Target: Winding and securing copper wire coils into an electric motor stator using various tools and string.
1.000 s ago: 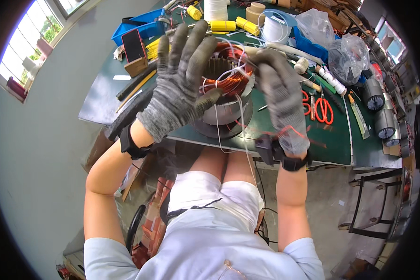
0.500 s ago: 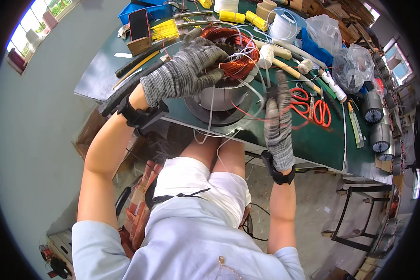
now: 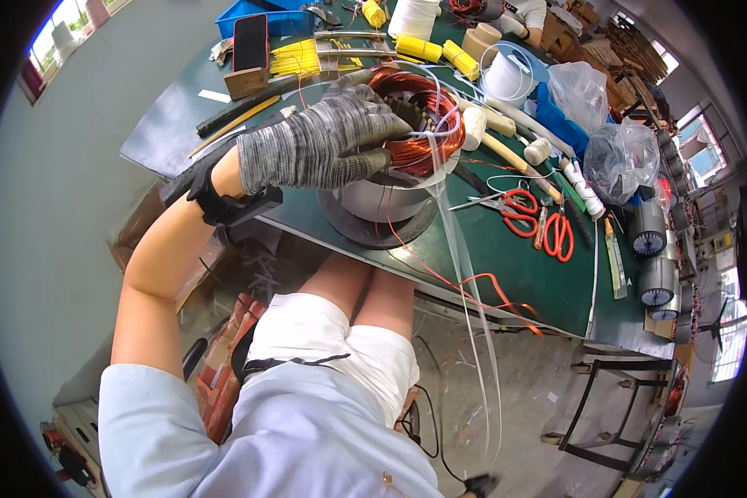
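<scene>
My left hand (image 3: 319, 137), in a grey knit glove, grips the near-left rim of a stator's copper winding (image 3: 427, 155). Its fingers reach over the rim, and the thumb lies against the near side. Underneath stands a grey metal cylinder (image 3: 378, 197) on a dark round base (image 3: 382, 236). White cord (image 3: 440, 133) crosses the winding on the right, and long pale strands (image 3: 465, 290) run from there down past the table edge. A thin red lead with orange sleeving (image 3: 494, 286) trails over the front edge. My right hand is out of the picture.
Red-handled scissors (image 3: 520, 212), a mallet (image 3: 506, 148) and a cutter knife (image 3: 614, 261) lie on the green table (image 3: 539, 282) at right. Behind are cord spools (image 3: 506, 76), yellow bundles (image 3: 419, 48), a phone (image 3: 250, 43) and a blue bin (image 3: 284, 21). A person's arm (image 3: 515, 26) shows far back.
My right hand has left its place beside the winding and gone out of view. Pale strands now stretch down over the table edge. My left hand stays on the winding; the view has shifted slightly.
</scene>
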Demonstrator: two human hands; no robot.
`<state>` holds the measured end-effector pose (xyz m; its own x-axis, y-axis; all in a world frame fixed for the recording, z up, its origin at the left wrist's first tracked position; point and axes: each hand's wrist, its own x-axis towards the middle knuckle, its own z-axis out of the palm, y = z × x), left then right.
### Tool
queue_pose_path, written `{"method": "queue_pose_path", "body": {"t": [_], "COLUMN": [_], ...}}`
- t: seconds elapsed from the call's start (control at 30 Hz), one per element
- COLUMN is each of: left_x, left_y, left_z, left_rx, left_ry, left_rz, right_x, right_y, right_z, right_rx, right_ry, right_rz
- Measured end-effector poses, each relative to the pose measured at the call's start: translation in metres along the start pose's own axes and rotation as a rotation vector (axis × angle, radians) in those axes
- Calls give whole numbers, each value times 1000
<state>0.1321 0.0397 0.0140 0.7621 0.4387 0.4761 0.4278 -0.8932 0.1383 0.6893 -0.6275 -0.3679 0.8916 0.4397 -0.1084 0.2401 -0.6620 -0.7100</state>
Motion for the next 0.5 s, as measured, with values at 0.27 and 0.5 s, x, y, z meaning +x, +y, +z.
{"method": "queue_pose_path", "body": {"t": [0.27, 0.5], "left_x": [2, 1], "left_y": [11, 0], "left_z": [-3, 6], "left_rx": [13, -50], "left_ry": [15, 18], "left_rz": [-9, -22], "right_x": [-5, -98], "right_y": [-409, -735], "right_z": [133, 244], "right_rx": [335, 162], "right_ry": [-141, -119], "right_rz": [-505, -1405]}}
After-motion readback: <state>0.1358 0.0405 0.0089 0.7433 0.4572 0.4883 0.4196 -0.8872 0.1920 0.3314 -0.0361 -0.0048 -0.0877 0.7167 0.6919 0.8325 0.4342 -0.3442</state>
